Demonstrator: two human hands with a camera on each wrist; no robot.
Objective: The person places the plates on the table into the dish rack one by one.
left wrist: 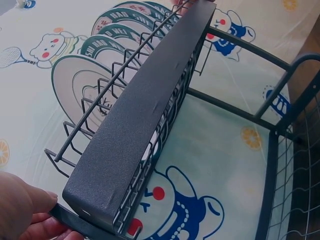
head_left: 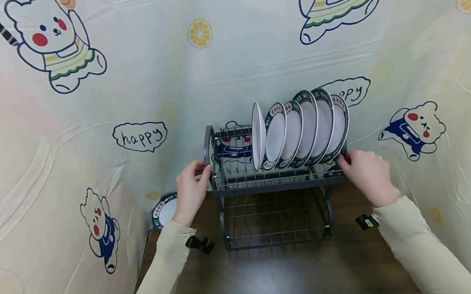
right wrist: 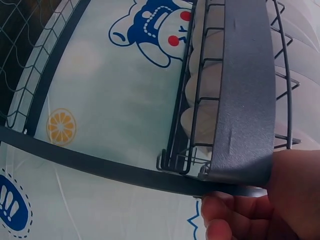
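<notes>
A dark grey two-tier dish rack (head_left: 279, 187) stands on the brown surface against the cloth. Several white plates with green patterned rims, such as this plate (head_left: 275, 133), stand on edge in the right part of its upper tier. My left hand (head_left: 191, 189) grips the frame at the rack's left end, its fingers curled round the side bar in the left wrist view. At the opposite end my right hand (head_left: 366, 174) holds the right side of the frame, with thumb and curled fingers round the bar in the right wrist view. The lower tier (head_left: 273, 217) holds nothing visible.
Partly behind my left forearm, another green-rimmed plate (head_left: 166, 211) lies left of the rack. A patterned cloth (head_left: 140, 71) with bears and orange slices hangs behind and at both sides. Dark brown wooden surface (head_left: 285, 275) extends in front of the rack.
</notes>
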